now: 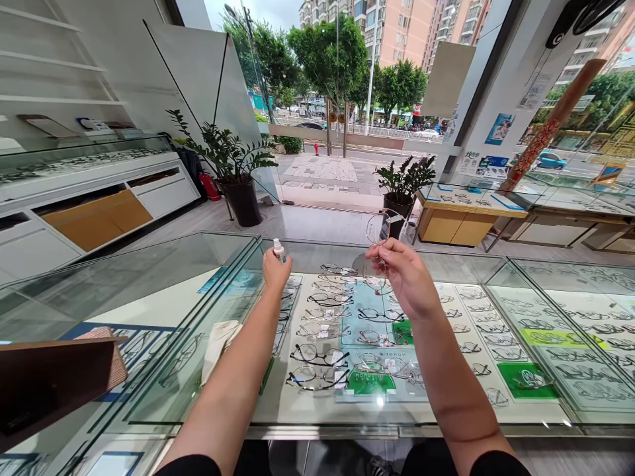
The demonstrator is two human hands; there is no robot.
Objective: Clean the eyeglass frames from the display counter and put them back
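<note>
Closest to us is the glass display counter, with rows of eyeglasses showing under its clear top. A pale cloth is beside our left arm, and a dark brown thing sticks in at the far left. Our two hands are well apart. Our left hand is wrapped around a small white bottle. Our right hand pinches thin-rimmed glasses, held up over the counter's far edge. Past that, two potted plants stand on the shiny gray floor, with a red fire extinguisher by the left one. Farther still, through the big glass doors, we see a street, green trees and tall buildings.
</note>
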